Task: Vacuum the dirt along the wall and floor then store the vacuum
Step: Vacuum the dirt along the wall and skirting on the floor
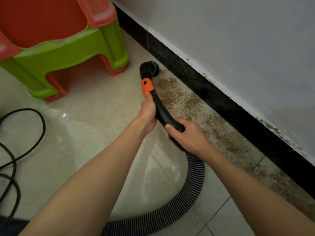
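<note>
Black rigid plastic, curved: the vacuum wand [161, 109], with an orange collar [147, 86] near its front end and a round nozzle head [150, 68] set down on the floor tile [85, 126] just beside the black skirting [213, 92]. You hold it in both hands. Your left hand [147, 111] is wrapped round the wand just behind the orange collar; your right hand [189, 135] is curled round the rear end, where the wand meets the ribbed hose [196, 169].

Handling, as judged: the wand looks stiff and light, so it should steer well from the forward grip. The hose looks soft and springy and will likely drag and tug at the rear, so keep the rear hand firm. The smooth plastic may slip; the collar gives a stop for the front hand.

Brown dirt [201, 116], loose and granular, lies in a band along the skirting from the nozzle back toward you, largely uncleared; specks cling to the skirting's top edge and the white wall [238, 40].

Stacked plastic stools [64, 53], green and red, stand near the nozzle. A black power cord [40, 126] loops on the floor, well apart.
</note>
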`<state>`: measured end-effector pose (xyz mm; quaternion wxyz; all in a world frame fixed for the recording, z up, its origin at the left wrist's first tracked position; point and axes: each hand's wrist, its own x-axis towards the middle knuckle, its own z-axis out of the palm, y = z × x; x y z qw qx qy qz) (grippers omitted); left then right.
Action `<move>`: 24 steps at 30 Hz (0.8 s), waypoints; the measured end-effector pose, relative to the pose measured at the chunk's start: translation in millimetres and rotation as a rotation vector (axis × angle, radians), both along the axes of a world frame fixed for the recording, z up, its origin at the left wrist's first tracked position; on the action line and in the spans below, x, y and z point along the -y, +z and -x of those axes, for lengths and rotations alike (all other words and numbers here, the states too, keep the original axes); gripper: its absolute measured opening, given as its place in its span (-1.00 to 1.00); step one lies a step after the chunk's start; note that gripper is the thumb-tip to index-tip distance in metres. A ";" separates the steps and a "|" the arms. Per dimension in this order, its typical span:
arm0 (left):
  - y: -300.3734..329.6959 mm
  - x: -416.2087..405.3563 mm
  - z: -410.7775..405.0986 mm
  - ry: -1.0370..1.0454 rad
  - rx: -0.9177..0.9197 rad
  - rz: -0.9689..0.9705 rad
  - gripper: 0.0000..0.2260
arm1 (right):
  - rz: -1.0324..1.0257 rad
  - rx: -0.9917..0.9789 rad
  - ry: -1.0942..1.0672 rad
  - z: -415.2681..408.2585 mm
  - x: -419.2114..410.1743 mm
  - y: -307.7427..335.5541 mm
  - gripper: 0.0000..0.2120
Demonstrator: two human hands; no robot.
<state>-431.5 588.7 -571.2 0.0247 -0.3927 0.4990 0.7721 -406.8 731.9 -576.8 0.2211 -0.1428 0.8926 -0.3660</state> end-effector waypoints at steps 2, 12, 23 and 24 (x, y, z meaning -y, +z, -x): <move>4.5 -7.5 10.8 -0.028 0.012 -0.013 -0.61 | 0.002 -0.017 -0.038 4.5 -4.3 1.9 -0.76; 16.1 -2.1 11.9 -0.112 0.045 0.019 -0.53 | 0.053 0.017 -0.095 -3.7 4.8 11.3 -0.74; 13.6 10.9 -56.6 0.104 0.048 0.047 -0.60 | 0.086 0.125 0.078 -43.8 12.2 20.8 -0.74; 12.5 9.7 -64.8 0.105 0.053 0.041 -0.58 | 0.076 0.132 0.089 -50.2 10.1 20.0 -0.73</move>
